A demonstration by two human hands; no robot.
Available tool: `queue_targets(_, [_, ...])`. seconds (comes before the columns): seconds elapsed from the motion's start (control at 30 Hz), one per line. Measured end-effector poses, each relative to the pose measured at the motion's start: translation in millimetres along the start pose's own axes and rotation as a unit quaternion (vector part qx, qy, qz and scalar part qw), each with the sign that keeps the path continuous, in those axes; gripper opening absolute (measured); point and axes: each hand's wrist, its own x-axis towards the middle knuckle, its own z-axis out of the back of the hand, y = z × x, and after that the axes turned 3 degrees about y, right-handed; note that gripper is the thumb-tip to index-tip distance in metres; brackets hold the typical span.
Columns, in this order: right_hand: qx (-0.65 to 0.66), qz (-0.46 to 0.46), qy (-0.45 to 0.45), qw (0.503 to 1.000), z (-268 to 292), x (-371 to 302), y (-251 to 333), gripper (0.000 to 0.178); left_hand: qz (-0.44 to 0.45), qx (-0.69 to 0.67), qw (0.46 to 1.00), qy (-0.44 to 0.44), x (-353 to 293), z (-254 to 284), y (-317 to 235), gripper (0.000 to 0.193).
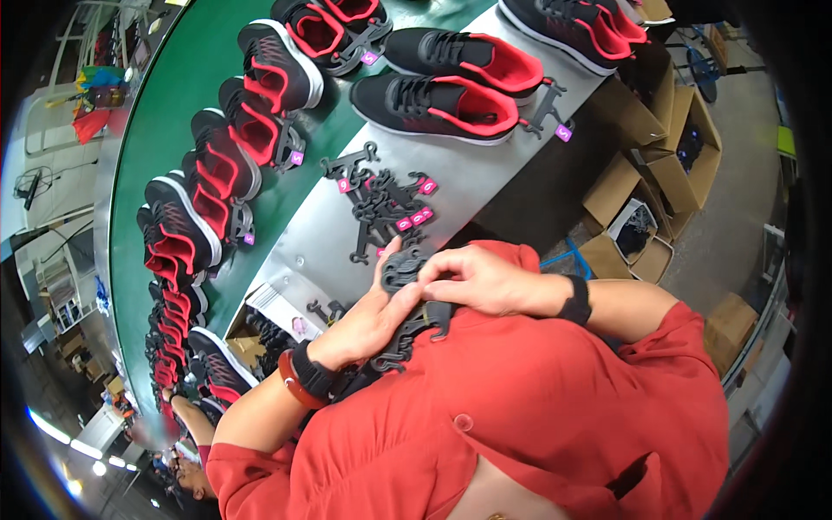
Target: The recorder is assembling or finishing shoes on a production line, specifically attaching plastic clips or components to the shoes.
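Observation:
Close to my chest, my left hand (374,316) is wrapped round a bundle of dark grey plastic shoe hangers (400,272). More of the bundle sticks out below the palm. My right hand (487,279) is closed in a pinch at the bundle's right side; its fingertips cover which piece they grip. Beyond the hands, a loose pile of shoe hangers (381,208) with pink size tags lies on the metal ledge. Farther off rests a pair of black sneakers (433,108) with red lining, a tagged hanger (546,111) attached at the heels.
A green conveyor belt (334,108) carries several pairs of black-and-red shoes along the left and far side. Another pair of sneakers (576,30) stands at the far right of the ledge. Open cardboard boxes (689,160) sit at the right. A co-worker (195,472) is at lower left.

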Motion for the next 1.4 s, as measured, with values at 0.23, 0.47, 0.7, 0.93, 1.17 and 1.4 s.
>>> queue_targets(0.23, [-0.181, 0.022, 0.099, 0.978, 27, -15, 15, 0.021, 0.094, -0.032, 0.994, 0.039, 12, 2, -22, 0.088])
queue_targets(0.47, [-0.161, 0.011, 0.075, 0.984, 27, -8, 4, 0.019, 0.087, -0.051, 0.994, 0.038, 25, -1, -9, 0.092])
queue_targets(0.7, [-0.073, 0.023, -0.049, 0.996, 18, -11, -15, 0.016, 0.066, 0.075, 0.995, 0.014, 31, -9, -5, 0.076])
queue_targets(0.93, [0.096, 0.064, -0.1, 0.988, 27, -22, -13, 0.014, 0.089, -0.091, 0.991, -0.039, 38, -14, -34, 0.074])
queue_targets(1.17, [0.245, 0.147, -0.057, 0.957, 38, -22, -18, 0.01, 0.117, -0.17, 0.976, -0.066, 52, -14, -48, 0.07])
queue_targets(1.4, [-0.553, 0.278, 0.064, 0.783, 99, -50, 36, 0.022, 0.086, -0.055, 0.993, -0.057, 48, -26, -67, 0.061])
